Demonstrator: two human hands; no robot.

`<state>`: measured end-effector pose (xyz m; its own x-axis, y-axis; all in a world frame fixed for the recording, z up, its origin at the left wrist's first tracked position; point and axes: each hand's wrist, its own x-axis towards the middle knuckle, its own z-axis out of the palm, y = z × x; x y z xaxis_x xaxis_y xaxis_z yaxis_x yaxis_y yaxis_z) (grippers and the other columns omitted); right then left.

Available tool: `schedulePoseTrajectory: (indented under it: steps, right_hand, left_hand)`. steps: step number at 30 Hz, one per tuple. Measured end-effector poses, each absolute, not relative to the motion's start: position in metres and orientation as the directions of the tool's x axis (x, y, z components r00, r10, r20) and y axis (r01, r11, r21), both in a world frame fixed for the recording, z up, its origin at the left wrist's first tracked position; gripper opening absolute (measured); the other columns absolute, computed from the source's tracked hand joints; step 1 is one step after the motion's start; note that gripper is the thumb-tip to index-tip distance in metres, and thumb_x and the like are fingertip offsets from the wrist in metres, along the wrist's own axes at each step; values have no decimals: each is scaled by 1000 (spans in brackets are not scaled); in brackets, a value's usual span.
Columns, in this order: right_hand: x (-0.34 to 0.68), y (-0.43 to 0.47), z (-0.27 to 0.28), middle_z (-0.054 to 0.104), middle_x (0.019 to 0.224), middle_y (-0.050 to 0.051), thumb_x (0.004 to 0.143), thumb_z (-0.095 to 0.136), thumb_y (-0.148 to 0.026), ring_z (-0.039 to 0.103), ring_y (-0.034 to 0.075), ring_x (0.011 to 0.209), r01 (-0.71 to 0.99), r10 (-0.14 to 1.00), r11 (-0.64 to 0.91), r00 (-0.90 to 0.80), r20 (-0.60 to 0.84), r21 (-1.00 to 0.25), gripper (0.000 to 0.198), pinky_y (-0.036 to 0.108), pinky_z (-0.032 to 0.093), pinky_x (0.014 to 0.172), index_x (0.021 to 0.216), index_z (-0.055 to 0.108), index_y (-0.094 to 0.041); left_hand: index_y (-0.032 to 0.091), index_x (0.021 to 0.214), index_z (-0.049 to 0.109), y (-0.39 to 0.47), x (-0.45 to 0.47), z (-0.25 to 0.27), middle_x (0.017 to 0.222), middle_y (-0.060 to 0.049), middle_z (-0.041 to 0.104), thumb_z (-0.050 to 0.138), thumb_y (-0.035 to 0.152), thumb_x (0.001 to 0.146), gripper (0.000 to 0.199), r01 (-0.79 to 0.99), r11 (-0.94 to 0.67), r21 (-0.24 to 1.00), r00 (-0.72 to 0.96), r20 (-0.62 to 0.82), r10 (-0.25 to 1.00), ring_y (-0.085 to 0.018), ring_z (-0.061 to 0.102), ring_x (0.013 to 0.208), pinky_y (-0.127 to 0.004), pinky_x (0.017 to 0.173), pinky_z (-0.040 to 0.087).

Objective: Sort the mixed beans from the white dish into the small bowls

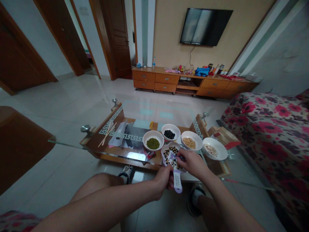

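A white, scalloped dish with a lilac-edged handle (178, 183) holds mixed black, yellow and pale beans (171, 151). My left hand (165, 178) is closed on its near side, beside the handle. Over the dish, my right hand (189, 162) has its fingers pinched together among the beans; a thin purplish thing shows at the fingertips, too small to name. Around the dish stand white bowls: green beans (153, 143), black beans (169, 134), yellow soybeans (189, 142), and pale flat pieces (210, 150) in the rightmost one.
The bowls rest on a glass-topped coffee table (96, 147). Chopsticks (107, 135) lie at its left, and a brown paper bag (224, 138) stands behind the rightmost bowl. A flowered sofa (267, 129) is on the right, a low wooden cabinet (166, 82) at the back.
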<state>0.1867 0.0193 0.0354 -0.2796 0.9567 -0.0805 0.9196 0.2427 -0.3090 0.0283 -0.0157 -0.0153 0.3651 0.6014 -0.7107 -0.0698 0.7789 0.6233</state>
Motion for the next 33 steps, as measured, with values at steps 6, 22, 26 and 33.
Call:
schedulePoseTrajectory:
  steps: [6,22,26,33]
  right_hand:
    - [183,21,33,68,79,3,88,50,-35,57,13,66,930,953,245,-283,-109,-273,20,23,28,57,89,64,-22]
    - [183,20,30,70,82,3,91,49,-35,62,16,70,925,946,288,-314,-73,-250,20,24,29,57,90,65,-22]
    - [183,20,30,70,82,3,91,48,-36,62,16,71,924,946,292,-317,-65,-248,20,24,29,57,91,65,-23]
    - [183,20,32,69,83,3,91,48,-35,62,16,73,919,942,299,-327,-73,-258,21,24,31,60,90,64,-23]
  left_hand:
    - [17,62,53,-16,28,-14,51,1,50,33,29,88,35,-56,782,621,354,-720,597,-9,43,38,-23,46,26]
    - [17,61,52,-15,29,-16,50,1,50,36,36,87,36,-56,784,619,363,-719,593,-9,42,39,-24,46,26]
    - [17,62,52,-15,29,-18,50,1,50,36,33,86,33,-63,782,621,368,-714,596,-9,42,39,-24,46,25]
    - [17,63,53,-16,27,-16,52,0,51,37,34,86,33,-68,780,622,363,-713,600,-10,44,40,-24,46,26]
